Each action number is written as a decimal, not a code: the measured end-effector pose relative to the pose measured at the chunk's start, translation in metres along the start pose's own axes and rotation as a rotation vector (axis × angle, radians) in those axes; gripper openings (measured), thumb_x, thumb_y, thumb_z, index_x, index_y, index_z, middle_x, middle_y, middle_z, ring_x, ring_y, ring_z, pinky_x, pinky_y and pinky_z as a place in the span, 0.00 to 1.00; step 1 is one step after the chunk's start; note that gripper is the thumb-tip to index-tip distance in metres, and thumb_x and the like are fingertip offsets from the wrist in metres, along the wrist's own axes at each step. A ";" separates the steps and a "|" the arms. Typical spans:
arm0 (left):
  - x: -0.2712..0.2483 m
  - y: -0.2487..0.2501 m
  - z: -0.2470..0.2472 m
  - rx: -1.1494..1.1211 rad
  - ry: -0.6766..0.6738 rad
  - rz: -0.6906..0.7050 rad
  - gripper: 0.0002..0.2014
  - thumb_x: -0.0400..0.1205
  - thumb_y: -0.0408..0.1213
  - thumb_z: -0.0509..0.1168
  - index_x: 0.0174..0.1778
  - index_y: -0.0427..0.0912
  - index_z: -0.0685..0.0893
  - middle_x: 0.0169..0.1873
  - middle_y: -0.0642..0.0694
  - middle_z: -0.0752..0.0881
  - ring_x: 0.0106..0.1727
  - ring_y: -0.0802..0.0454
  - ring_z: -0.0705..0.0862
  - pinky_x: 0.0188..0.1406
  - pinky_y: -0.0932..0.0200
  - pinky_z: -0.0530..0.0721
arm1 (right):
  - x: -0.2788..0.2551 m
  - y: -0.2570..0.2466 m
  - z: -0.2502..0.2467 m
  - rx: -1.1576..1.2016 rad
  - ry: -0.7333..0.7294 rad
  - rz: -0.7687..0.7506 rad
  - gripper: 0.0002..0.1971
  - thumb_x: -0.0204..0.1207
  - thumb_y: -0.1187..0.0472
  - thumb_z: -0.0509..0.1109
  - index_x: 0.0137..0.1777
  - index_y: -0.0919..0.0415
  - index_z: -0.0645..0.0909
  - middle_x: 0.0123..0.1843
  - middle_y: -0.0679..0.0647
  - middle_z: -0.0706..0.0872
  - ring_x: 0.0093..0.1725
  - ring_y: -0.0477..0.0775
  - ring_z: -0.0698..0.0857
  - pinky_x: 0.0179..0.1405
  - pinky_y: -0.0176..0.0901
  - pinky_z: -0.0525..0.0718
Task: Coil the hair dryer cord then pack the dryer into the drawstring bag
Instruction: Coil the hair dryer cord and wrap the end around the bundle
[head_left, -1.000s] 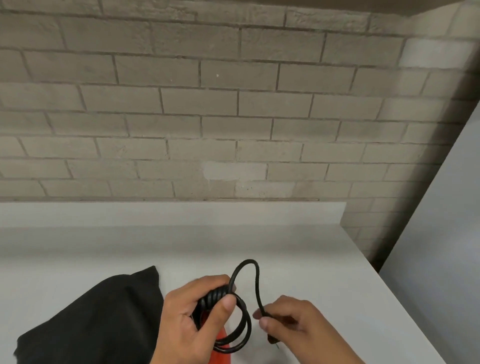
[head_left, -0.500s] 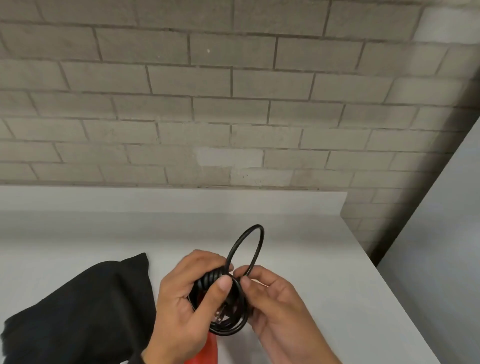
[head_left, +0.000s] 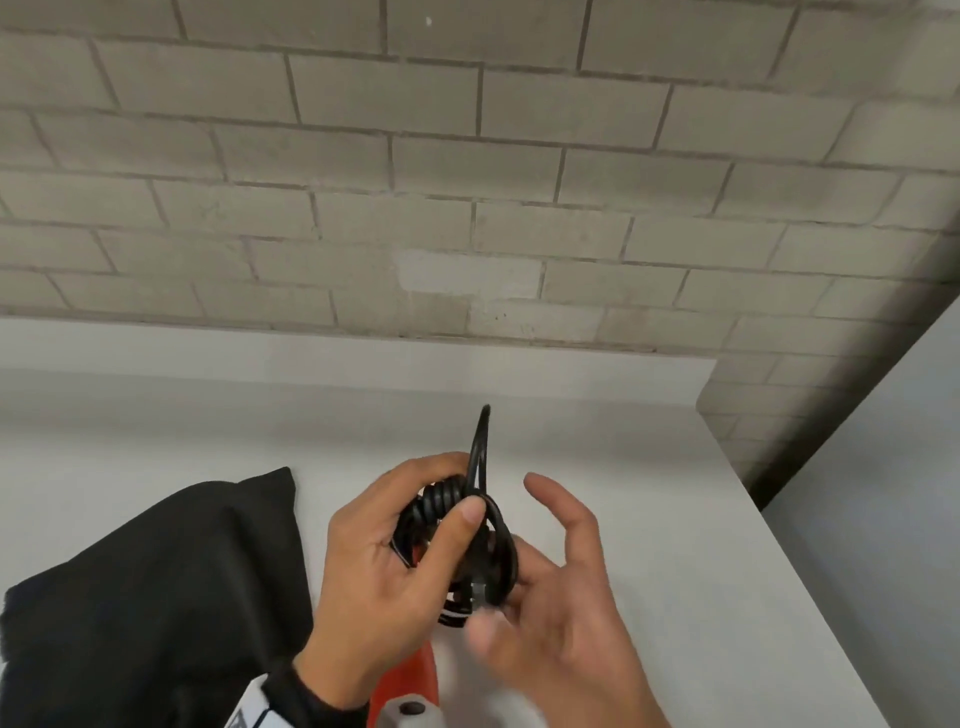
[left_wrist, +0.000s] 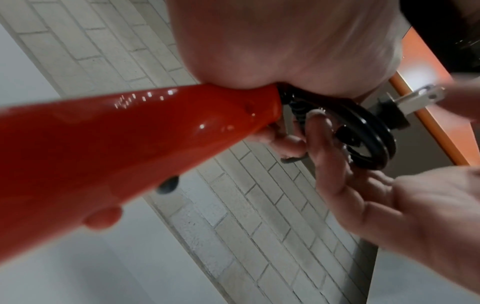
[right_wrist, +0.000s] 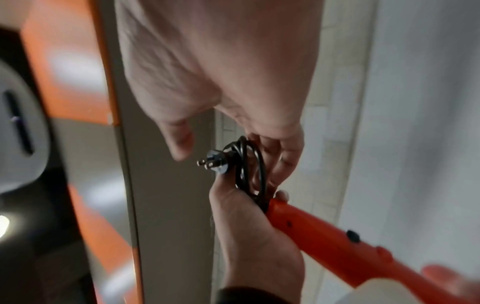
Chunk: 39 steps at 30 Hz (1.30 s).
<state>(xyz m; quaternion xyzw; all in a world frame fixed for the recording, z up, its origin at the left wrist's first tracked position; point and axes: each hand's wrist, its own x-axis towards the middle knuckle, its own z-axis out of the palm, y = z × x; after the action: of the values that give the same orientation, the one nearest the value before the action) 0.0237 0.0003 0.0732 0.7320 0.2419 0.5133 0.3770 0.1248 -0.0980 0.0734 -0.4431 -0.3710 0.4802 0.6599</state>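
Note:
My left hand (head_left: 457, 493) grips the coiled black cord (head_left: 496, 540) at the end of the red hair dryer handle (head_left: 410, 675), thumb pressed over the turns. One narrow loop (head_left: 480, 441) stands up from the bundle. The metal-pronged plug (head_left: 478, 590) pokes out through the coil, seen clearly in the right wrist view (right_wrist: 210, 162). My right hand (head_left: 535, 561) is beside the coil with fingers (right_wrist: 280, 156) spread, some touching the coil's far side, thumb apart from the plug. The black drawstring bag (head_left: 156, 597) lies flat on the table at the left.
The white table (head_left: 649, 519) runs back to a grey brick wall (head_left: 467, 182). Its right edge drops off beside a pale grey panel (head_left: 883, 467). The dryer's body is cut off at the bottom of the head view.
My right hand brought the cord's end to the coil, then let go and spread its fingers. The upright loop has narrowed and now stands edge-on. The left hand keeps its grip.

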 end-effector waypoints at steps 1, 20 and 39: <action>0.001 0.000 0.001 -0.005 0.005 -0.008 0.12 0.77 0.47 0.67 0.52 0.47 0.88 0.41 0.51 0.91 0.42 0.50 0.89 0.40 0.62 0.85 | -0.002 0.000 0.002 -0.133 0.000 -0.070 0.45 0.57 0.61 0.83 0.71 0.42 0.63 0.54 0.55 0.91 0.56 0.53 0.89 0.60 0.46 0.83; 0.004 -0.011 -0.004 -0.051 0.035 -0.044 0.11 0.77 0.53 0.65 0.49 0.52 0.77 0.54 0.61 0.88 0.32 0.56 0.86 0.30 0.58 0.84 | -0.024 -0.046 0.017 -0.144 0.192 -0.508 0.19 0.70 0.44 0.75 0.52 0.58 0.84 0.49 0.66 0.92 0.53 0.72 0.89 0.54 0.60 0.87; -0.008 -0.004 -0.038 -0.147 -0.173 0.054 0.13 0.78 0.49 0.67 0.57 0.54 0.86 0.44 0.55 0.89 0.47 0.53 0.88 0.46 0.67 0.83 | -0.001 -0.100 0.031 0.110 0.217 -0.331 0.17 0.71 0.48 0.63 0.48 0.62 0.82 0.41 0.59 0.92 0.43 0.66 0.93 0.36 0.46 0.91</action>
<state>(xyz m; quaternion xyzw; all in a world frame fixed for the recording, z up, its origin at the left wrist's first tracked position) -0.0142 0.0082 0.0724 0.7502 0.1503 0.4747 0.4351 0.1270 -0.1069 0.1776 -0.3888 -0.3386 0.3342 0.7890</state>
